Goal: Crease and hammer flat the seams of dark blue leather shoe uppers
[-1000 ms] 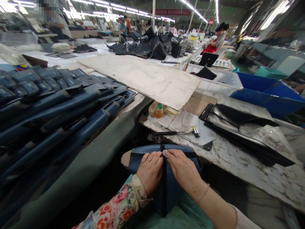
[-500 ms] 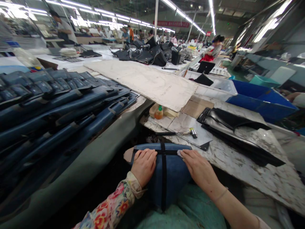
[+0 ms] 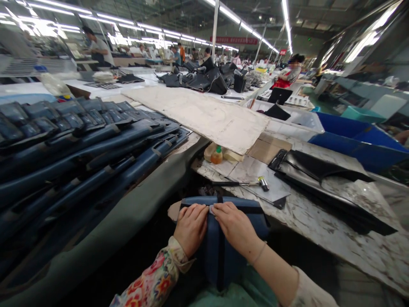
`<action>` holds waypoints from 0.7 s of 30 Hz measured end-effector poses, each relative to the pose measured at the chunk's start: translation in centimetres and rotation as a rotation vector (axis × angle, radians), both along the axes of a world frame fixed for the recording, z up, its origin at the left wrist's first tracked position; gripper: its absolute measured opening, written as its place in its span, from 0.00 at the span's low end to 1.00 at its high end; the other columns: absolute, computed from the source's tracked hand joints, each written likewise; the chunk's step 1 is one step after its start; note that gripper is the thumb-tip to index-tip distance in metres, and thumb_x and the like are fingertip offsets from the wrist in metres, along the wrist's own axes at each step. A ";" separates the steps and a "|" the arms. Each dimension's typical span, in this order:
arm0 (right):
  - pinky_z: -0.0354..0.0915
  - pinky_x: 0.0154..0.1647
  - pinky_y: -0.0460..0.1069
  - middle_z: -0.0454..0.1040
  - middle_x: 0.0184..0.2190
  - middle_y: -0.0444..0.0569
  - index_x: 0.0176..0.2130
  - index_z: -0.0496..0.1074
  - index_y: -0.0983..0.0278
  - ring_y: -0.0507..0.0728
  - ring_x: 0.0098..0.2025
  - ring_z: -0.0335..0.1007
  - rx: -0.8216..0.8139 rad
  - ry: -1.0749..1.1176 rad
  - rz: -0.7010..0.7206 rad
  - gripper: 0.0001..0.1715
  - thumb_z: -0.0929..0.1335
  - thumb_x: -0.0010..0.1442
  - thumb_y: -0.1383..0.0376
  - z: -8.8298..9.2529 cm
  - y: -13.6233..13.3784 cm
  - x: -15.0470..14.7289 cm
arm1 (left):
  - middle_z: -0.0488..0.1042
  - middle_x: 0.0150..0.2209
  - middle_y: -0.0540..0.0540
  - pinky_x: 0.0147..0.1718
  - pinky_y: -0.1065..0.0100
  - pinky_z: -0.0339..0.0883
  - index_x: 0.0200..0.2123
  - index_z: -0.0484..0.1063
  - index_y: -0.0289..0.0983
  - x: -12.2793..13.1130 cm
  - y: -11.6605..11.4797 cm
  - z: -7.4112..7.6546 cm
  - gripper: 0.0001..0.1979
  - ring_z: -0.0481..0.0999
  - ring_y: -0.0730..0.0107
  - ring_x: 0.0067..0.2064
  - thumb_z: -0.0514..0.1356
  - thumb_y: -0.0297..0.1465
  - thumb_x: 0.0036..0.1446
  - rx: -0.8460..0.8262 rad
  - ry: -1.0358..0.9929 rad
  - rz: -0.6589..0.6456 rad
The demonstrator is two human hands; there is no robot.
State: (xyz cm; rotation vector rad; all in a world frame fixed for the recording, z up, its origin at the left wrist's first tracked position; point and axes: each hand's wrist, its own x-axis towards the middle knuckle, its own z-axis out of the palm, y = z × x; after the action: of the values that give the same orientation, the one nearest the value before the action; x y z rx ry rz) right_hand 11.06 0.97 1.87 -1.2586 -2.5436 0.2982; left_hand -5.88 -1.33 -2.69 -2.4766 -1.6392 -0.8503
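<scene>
A single camera, worn on the person's head, gives the only view. It looks out from above the lap, forward and down, over both hands [image 3: 237, 230], which sit near, low and around the middle, with the blue piece [image 3: 211, 256] closest beneath them. The frame is wide: the stacked blue pieces [image 3: 96, 145] fill its left side, and the marbled surface [image 3: 319, 232] runs along the right. Farther off, the pale sheet [image 3: 201, 115] crosses the middle distance, and the line of sight reaches to the far hall and its ceiling lights [image 3: 287, 25].
</scene>
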 end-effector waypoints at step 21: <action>0.64 0.49 0.49 0.70 0.45 0.47 0.49 0.67 0.63 0.55 0.47 0.60 -0.071 0.003 0.136 0.16 0.60 0.62 0.72 -0.5 2.0 -7.4 | 0.74 0.46 0.44 0.44 0.61 0.57 0.47 0.68 0.37 -6.3 -0.8 -0.7 0.14 0.71 0.62 0.46 0.49 0.31 0.61 0.034 0.019 0.169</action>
State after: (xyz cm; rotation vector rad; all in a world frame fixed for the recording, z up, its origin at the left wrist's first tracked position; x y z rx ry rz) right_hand 3.64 2.92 1.42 -1.1095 -2.6423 0.4223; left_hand -12.21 -2.16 -3.34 -2.2769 -1.7807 -0.8240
